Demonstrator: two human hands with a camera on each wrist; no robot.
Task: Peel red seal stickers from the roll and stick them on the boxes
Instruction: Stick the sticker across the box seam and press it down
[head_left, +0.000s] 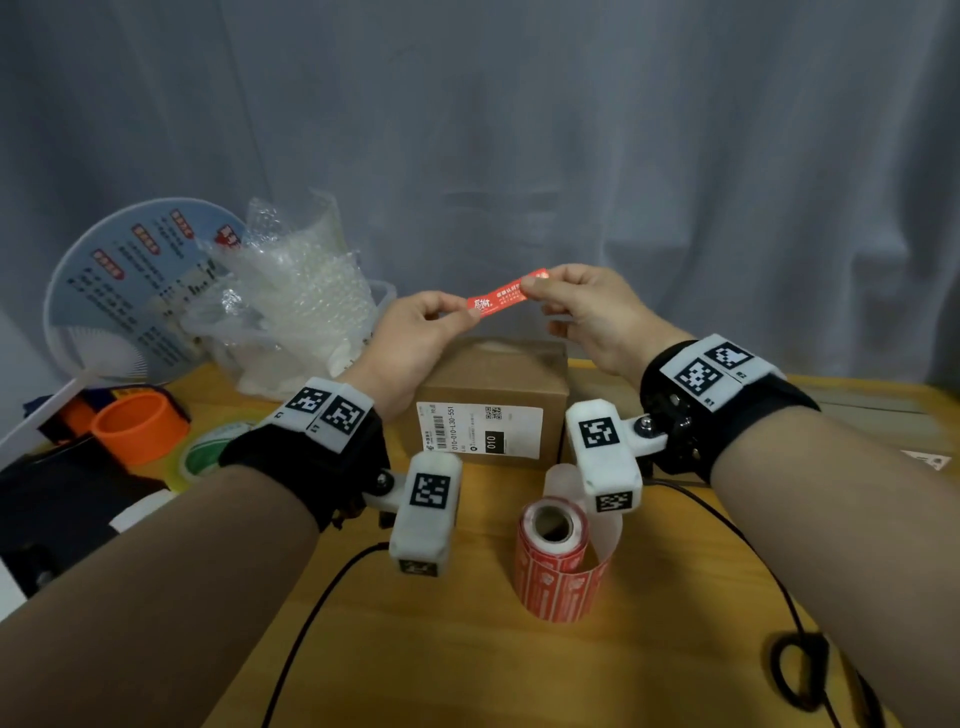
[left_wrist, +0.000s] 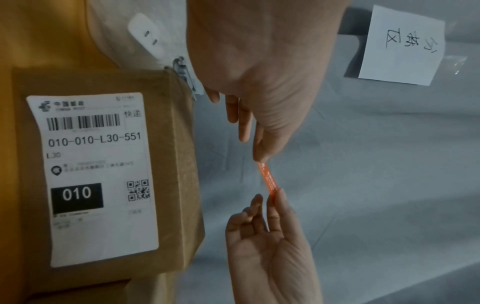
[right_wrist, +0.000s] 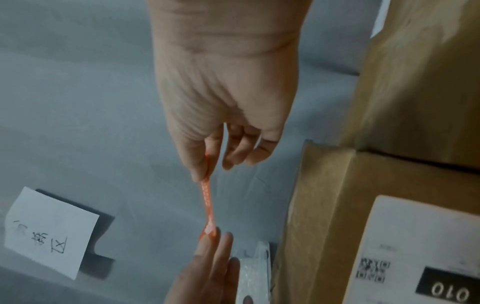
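Note:
A red seal sticker (head_left: 506, 297) is stretched in the air between both hands, above the brown cardboard box (head_left: 493, 379) with a white shipping label. My left hand (head_left: 470, 312) pinches its left end and my right hand (head_left: 535, 285) pinches its right end. The left wrist view shows the sticker (left_wrist: 269, 179) edge-on beside the box (left_wrist: 171, 164), between my left hand (left_wrist: 259, 159) and right hand (left_wrist: 275, 195). In the right wrist view the sticker (right_wrist: 207, 203) looks slightly twisted between my right hand (right_wrist: 205, 174) and left hand (right_wrist: 210, 234). The red sticker roll (head_left: 556, 561) stands upright on the table, its liner trailing.
The wooden table (head_left: 467, 665) carries a round paper fan (head_left: 119, 291), bubble wrap (head_left: 296, 291), an orange tape roll (head_left: 140, 426) and a green-white tape roll (head_left: 208, 452) at the left. Black cables (head_left: 322, 597) cross the front. Another cardboard box (right_wrist: 415, 82) lies right of the labelled one.

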